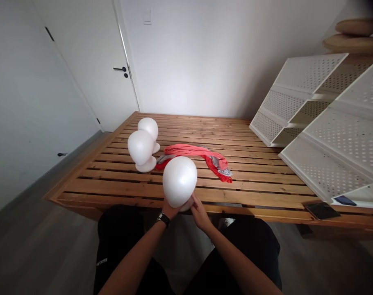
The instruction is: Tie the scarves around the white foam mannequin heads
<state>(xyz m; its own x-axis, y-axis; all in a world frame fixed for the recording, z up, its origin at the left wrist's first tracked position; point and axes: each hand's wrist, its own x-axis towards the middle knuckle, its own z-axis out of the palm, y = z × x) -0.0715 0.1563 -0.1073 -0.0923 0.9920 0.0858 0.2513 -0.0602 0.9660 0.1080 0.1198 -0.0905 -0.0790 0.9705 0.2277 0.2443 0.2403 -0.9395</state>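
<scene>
A smooth white foam mannequin head [180,180] stands at the near edge of the slatted wooden surface, in front of me. My left hand [171,209] is closed around its lower part, under the rounded top, so most of its fingers are hidden. From the other side my right hand [199,211] grips the base, thumb and fingers against it. Just beyond lies a crumpled length of coral, red and grey cloth [186,150]. To its left stand two more white heads on round bases, a nearer head [140,147] and a farther head [148,127].
White perforated plastic baskets [337,147] stand stacked at the right of the slatted wooden surface [251,164]. A dark phone [321,210] lies near the front right edge. At the far left is a white door with a black handle [120,69].
</scene>
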